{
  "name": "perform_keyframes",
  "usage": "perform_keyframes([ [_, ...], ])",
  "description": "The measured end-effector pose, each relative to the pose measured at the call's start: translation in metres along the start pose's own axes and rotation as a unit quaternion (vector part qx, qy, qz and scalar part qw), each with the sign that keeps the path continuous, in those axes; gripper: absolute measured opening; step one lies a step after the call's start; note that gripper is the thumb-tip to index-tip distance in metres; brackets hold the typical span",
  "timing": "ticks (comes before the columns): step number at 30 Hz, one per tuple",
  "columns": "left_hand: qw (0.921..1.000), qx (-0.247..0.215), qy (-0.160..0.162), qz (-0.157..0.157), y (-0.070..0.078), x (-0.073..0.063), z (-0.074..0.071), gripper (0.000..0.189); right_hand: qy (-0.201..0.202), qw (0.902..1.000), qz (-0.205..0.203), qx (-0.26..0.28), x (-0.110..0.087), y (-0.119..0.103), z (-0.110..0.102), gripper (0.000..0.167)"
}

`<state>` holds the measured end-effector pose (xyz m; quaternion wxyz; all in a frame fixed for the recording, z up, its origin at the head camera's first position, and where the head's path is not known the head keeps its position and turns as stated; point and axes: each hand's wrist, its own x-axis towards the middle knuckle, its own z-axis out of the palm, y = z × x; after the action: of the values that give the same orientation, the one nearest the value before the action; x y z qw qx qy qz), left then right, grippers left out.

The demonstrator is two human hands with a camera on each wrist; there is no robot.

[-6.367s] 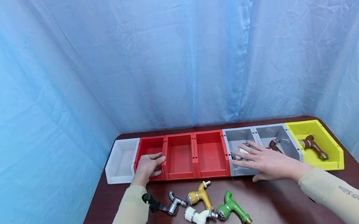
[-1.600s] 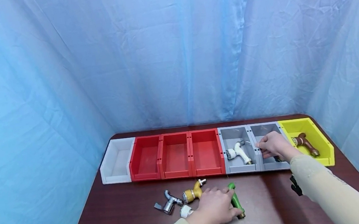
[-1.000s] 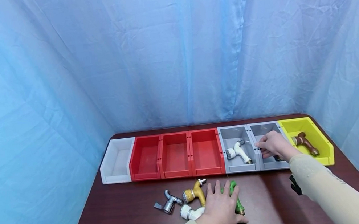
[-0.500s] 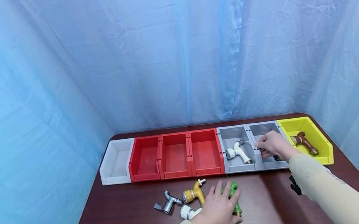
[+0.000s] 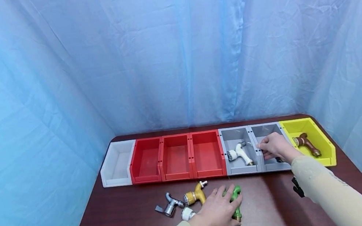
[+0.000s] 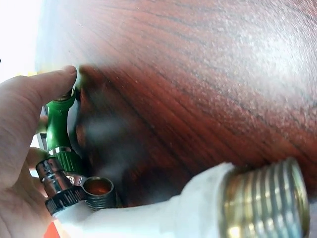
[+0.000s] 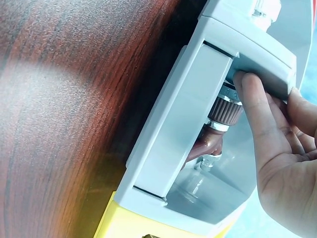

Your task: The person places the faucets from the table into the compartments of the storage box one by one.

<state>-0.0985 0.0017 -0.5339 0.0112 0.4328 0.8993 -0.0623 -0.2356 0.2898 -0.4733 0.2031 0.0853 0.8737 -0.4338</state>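
My left hand [image 5: 218, 210] lies over a green tap [image 5: 237, 210] on the table, fingers across its body and thumb at its brass end. In the left wrist view the thumb [image 6: 54, 84] is at the threaded end of the green tap [image 6: 58, 126], with fingers behind it. A white tap [image 6: 148, 218] lies close beside, partly under the hand in the head view. My right hand [image 5: 278, 147] pinches the side wall of the right grey bin [image 5: 267, 130], fingers inside and thumb over the rim. Inside that bin lies a brown tap [image 7: 225, 111], mostly hidden in the head view.
A yellow tap [image 5: 196, 196] and a chrome tap [image 5: 170, 207] lie left of my left hand. Behind stand a white bin [image 5: 117, 181], several red bins [image 5: 177, 176], a left grey bin [image 5: 240, 171] with a white tap [image 5: 241, 154], and a yellow bin [image 5: 328, 149] with a brown tap [image 5: 307, 144].
My left hand has left the red bin and come down to the green tap, which has turned a little under it. My right hand, earlier spread over the left grey bin, now grips the right one.
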Motion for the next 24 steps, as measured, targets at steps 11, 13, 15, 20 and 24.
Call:
perform_keyframes([
  [11, 0.9966, 0.042, 0.022, 0.067, -0.008, -0.004, -0.003, 0.070, -0.001, 1.0000, 0.002, 0.000, 0.001, 0.001, 0.000, 0.031],
  [13, 0.9951, 0.051, 0.031, 0.078, -0.009, -0.005, -0.002, 0.071, -0.002, 1.0000, 0.003, -0.001, 0.001, 0.001, 0.000, 0.032],
  [15, 0.9939, 0.053, 0.037, 0.089, -0.011, -0.005, -0.002, 0.071, -0.002, 1.0000, 0.003, -0.001, 0.001, 0.001, 0.000, 0.032],
  [20, 0.9906, 0.052, 0.041, 0.119, -0.016, -0.007, -0.001, 0.070, 0.000, 1.0000, -0.004, 0.001, 0.000, 0.002, 0.000, 0.030],
  [24, 0.9871, 0.053, 0.039, 0.146, -0.020, -0.008, 0.000, 0.069, -0.001, 1.0000, -0.006, 0.001, 0.000, 0.002, 0.000, 0.030],
])
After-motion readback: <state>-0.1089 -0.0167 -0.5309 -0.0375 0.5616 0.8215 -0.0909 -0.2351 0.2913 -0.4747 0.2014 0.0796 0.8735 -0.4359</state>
